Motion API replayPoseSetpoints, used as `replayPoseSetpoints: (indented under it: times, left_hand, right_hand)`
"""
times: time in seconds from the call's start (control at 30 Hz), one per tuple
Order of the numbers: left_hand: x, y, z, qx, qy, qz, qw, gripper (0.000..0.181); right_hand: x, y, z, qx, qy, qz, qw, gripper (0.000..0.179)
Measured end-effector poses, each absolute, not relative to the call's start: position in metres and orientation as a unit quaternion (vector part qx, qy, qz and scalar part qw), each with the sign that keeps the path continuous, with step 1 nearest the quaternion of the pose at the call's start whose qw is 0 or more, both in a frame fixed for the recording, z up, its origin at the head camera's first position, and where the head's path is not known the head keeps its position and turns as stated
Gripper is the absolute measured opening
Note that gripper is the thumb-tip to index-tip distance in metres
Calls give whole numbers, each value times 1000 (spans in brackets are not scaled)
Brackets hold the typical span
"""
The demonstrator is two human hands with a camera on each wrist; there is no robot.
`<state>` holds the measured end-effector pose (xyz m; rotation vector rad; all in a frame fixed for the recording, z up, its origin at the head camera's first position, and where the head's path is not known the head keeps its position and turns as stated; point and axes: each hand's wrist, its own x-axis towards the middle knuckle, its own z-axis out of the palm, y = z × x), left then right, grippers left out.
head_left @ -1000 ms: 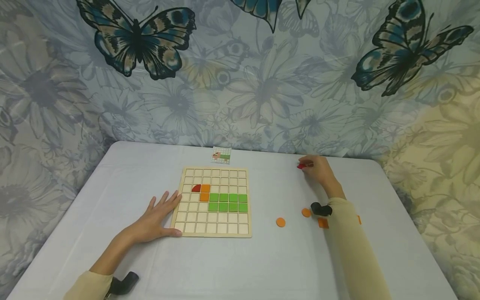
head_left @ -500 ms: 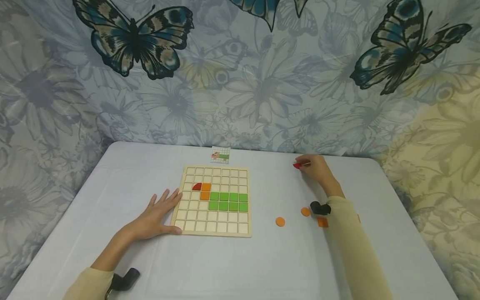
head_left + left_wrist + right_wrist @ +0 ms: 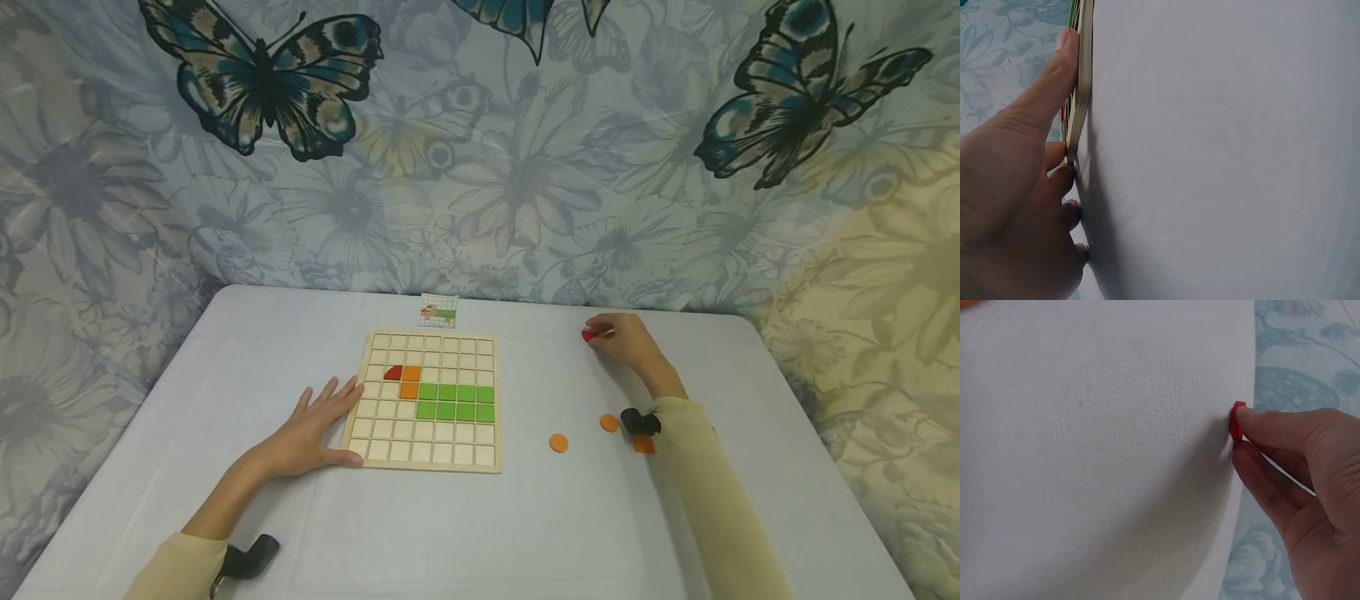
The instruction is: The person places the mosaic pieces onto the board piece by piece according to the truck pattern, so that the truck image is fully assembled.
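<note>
My left hand (image 3: 307,437) is spread flat with straight fingers, its fingertips and thumb at the left rim of the wooden grid board (image 3: 427,469). The left wrist view has the thumb lying along the board's edge (image 3: 1085,69). Beyond the board, to the right, my right hand (image 3: 628,346) pinches a small red tile (image 3: 1236,422) between thumb and fingers, close over the cloth. On the board sit a red quarter-round tile (image 3: 393,373), two orange squares (image 3: 410,382) and a block of several green squares (image 3: 456,402).
Two orange discs (image 3: 558,442) and an orange square (image 3: 643,444) lie right of the board, the square partly behind the black wrist camera (image 3: 640,422). A small pattern card (image 3: 438,311) lies at the white table's back edge, before a butterfly-printed wall (image 3: 532,192).
My right hand has moved slightly left with the red tile still pinched. The left hand keeps its place at the board, and the tiles on the board are unchanged.
</note>
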<state>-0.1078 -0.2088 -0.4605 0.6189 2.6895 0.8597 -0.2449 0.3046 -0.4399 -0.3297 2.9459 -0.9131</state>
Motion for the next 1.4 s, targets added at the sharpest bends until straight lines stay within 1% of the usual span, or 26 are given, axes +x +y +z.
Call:
replayPoseSetpoints:
  times: [0.3,0.4,0.5,0.6,0.73,1.07,1.4]
  left_hand:
    - [-110,-208,-458,210,925,291,127,109]
    - [-110,-208,-458,211,925,289,127,109]
    - [-110,-208,-459,212,925,289,126,109]
    - [-110,-208,-460,211,925,291,125,110]
    - [-110,-208,-461,210,925,293,124,110]
    - [-110,-209,-463,211,923,298,122,110]
    - [-112,-208,-465,208,926,294,117,110]
  right_hand:
    - [-238,304,-440,-116,956,-268,26,34]
    - [-236,304,-440,-121,951,-284,30,35]
    - [-235,305,-440,-134,936,-322,45,33]
    - [-235,307,-441,-148,923,-350,62,38]
    - [-234,308,-441,-158,918,-356,71,48]
    - [-237,307,-443,-180,916,-351,71,52]
    - [-237,306,-441,-166,934,-311,63,41]
